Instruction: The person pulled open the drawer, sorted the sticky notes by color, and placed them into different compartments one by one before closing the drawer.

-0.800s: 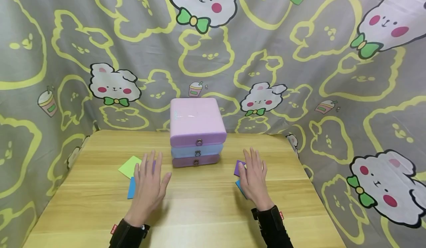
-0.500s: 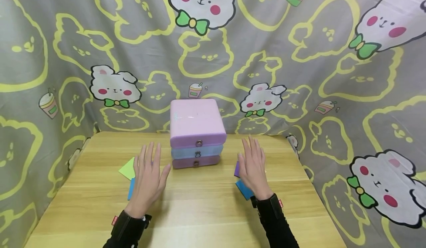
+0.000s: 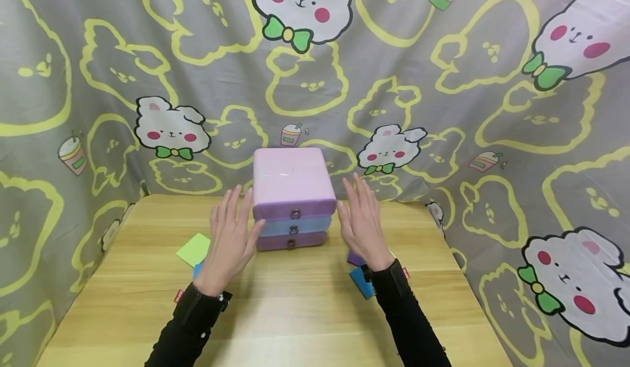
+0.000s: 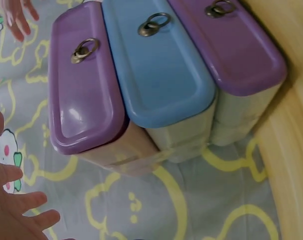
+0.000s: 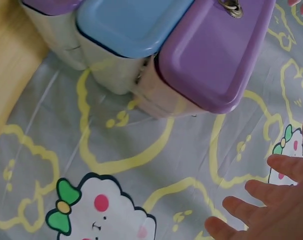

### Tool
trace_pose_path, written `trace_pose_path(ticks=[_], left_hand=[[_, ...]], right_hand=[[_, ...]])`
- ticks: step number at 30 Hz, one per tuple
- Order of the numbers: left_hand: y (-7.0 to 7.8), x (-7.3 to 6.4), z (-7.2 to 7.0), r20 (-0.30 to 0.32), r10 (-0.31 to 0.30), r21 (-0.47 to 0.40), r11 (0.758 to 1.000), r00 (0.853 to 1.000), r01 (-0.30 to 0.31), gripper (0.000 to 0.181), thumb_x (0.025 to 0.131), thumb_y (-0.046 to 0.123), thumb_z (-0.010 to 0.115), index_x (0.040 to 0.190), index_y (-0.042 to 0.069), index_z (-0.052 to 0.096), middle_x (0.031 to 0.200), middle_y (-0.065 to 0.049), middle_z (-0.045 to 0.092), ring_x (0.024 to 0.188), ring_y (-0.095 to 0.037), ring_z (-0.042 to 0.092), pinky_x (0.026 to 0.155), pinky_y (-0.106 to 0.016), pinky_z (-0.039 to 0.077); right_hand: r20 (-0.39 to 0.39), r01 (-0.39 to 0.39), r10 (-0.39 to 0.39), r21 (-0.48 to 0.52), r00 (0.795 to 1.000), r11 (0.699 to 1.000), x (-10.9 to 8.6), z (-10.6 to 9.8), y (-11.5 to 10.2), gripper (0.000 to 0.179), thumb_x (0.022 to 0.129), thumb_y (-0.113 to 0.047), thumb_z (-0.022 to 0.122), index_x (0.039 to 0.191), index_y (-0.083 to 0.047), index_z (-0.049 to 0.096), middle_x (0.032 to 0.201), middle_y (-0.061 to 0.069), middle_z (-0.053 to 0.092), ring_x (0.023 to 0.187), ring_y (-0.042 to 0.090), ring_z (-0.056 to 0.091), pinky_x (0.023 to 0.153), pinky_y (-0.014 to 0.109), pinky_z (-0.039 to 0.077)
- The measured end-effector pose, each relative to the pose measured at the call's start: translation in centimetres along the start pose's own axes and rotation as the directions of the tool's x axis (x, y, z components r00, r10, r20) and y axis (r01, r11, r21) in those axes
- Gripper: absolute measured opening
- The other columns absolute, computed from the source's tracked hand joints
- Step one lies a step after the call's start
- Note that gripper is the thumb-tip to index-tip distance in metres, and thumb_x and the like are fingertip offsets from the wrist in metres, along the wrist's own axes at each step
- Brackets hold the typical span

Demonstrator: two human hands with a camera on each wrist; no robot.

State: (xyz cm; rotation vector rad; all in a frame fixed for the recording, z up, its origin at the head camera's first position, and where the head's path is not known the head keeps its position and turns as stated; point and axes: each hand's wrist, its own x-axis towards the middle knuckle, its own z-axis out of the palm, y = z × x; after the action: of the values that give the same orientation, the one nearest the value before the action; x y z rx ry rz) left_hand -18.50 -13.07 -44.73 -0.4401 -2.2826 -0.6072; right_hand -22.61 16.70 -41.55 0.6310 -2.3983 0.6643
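Note:
A small three-drawer box (image 3: 294, 178) stands at the back of the table, pink on top, with purple, blue and purple drawer fronts and a metal ring on each. My left hand (image 3: 228, 246) hovers in front of its left side, fingers straight and holding nothing. On the other side, my right hand (image 3: 363, 227) is raised near the box's right edge, also with straight fingers. In the left wrist view the purple drawer front (image 4: 84, 90) and blue drawer front (image 4: 159, 65) show closely. Spread fingers (image 5: 259, 200) appear in the right wrist view, apart from the box.
A lime-green square (image 3: 194, 250) and a partly covered blue piece (image 3: 198, 270) lie left on the wooden table (image 3: 295, 312). To the right are a purple piece (image 3: 354, 258) and a blue piece (image 3: 362, 283), partly hidden by my right arm. A patterned curtain (image 3: 305, 121) hangs behind.
Both hands have moved forward and inward, from above the coloured pieces toward the sides of the drawer box. The box and the pieces stay where they were.

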Motion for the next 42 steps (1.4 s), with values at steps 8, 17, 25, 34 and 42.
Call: trace_pose_path(ticks=[8, 17, 25, 34, 42], left_hand=[[-0.1, 2.1, 1.1, 0.051, 0.003, -0.054, 0.999, 0.999, 0.000, 0.062, 0.107, 0.039, 0.044, 0.155, 0.002, 0.035, 0.157, -0.031, 0.036, 0.146, -0.051, 0.032, 0.117, -0.071, 0.025], [-1.0, 3.8, 2.8, 0.114, 0.019, -0.101, 0.995, 0.993, -0.007, 0.060, 0.100, 0.023, 0.058, 0.151, -0.003, 0.040, 0.155, -0.033, 0.039, 0.146, -0.049, 0.034, 0.123, -0.063, 0.028], [-1.8, 4.1, 3.9, 0.205, 0.009, -0.113, 0.993, 0.979, 0.014, 0.054, 0.103, 0.024, 0.054, 0.152, 0.003, 0.043, 0.160, -0.028, 0.036, 0.149, -0.048, 0.032, 0.124, -0.063, 0.026], [-1.6, 3.5, 3.9, 0.261, -0.117, -0.111, 0.982, 0.958, 0.150, 0.048, 0.105, 0.033, 0.052, 0.151, 0.017, 0.048, 0.167, -0.015, 0.030, 0.143, -0.056, 0.037, 0.104, -0.077, 0.039], [-1.2, 3.4, 4.7, 0.174, -0.098, -0.111, 0.987, 0.980, 0.119, 0.046, 0.104, 0.032, 0.056, 0.146, 0.014, 0.053, 0.163, -0.017, 0.038, 0.133, -0.054, 0.051, 0.096, -0.072, 0.049]], right_hand=[[0.058, 0.006, -0.009, 0.044, 0.998, 0.999, 2.1, 1.5, -1.0, 0.052, 0.107, -0.024, 0.042, 0.156, -0.007, 0.036, 0.167, 0.023, 0.024, 0.154, 0.043, 0.024, 0.120, 0.072, 0.024], [0.137, 0.020, -0.030, 0.072, 0.990, 0.997, 3.9, 4.3, -1.7, 0.052, 0.108, -0.028, 0.040, 0.156, -0.009, 0.035, 0.167, 0.022, 0.025, 0.154, 0.045, 0.024, 0.119, 0.072, 0.026], [0.221, -0.048, 0.034, 0.061, 0.975, 0.997, 4.6, 5.9, -1.8, 0.051, 0.109, -0.034, 0.034, 0.156, -0.014, 0.037, 0.170, 0.012, 0.022, 0.156, 0.043, 0.019, 0.120, 0.071, 0.023], [0.198, -0.009, 0.016, -0.036, 0.980, 0.999, 4.1, 7.0, -1.6, 0.048, 0.110, -0.033, 0.032, 0.150, -0.016, 0.051, 0.161, 0.008, 0.044, 0.154, 0.039, 0.029, 0.121, 0.062, 0.028], [0.160, 0.002, 0.010, -0.080, 0.987, 0.997, 3.9, 7.0, -1.4, 0.048, 0.109, -0.033, 0.032, 0.149, -0.015, 0.051, 0.158, 0.007, 0.048, 0.152, 0.039, 0.033, 0.120, 0.061, 0.031]])
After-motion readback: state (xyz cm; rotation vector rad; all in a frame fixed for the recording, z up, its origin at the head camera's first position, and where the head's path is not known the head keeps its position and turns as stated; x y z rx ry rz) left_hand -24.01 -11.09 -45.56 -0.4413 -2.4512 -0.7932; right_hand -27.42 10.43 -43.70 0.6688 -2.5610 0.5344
